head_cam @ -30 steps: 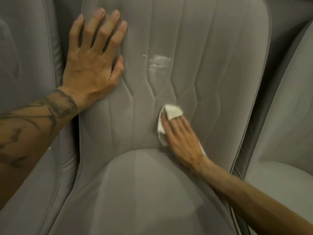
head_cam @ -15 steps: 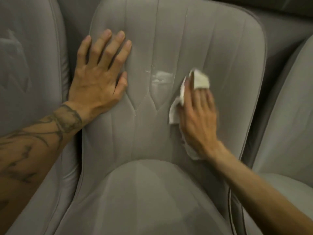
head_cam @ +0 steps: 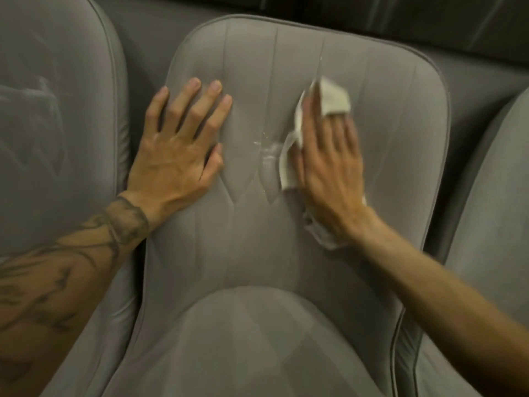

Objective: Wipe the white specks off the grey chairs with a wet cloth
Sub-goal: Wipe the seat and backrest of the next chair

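Note:
A grey padded chair (head_cam: 252, 239) with stitched seams fills the middle of the view. A white smear with small specks (head_cam: 266, 147) marks the centre of its backrest. My right hand (head_cam: 329, 167) lies flat on the backrest just right of the smear and presses a white cloth (head_cam: 332, 98) against the fabric. The cloth sticks out past my fingertips, along my thumb side and under my wrist. My left hand (head_cam: 180, 147) rests flat with fingers spread on the backrest's left side, holding nothing.
A second grey chair (head_cam: 57, 138) stands close on the left, touching the middle one. A third grey chair (head_cam: 492, 224) is at the right edge. Dark grey upholstery (head_cam: 400, 21) runs behind the backrests.
My right hand with the cloth has slid up the backrest from near the seat to beside the white smear. My left hand has stayed put; the camera tilted up.

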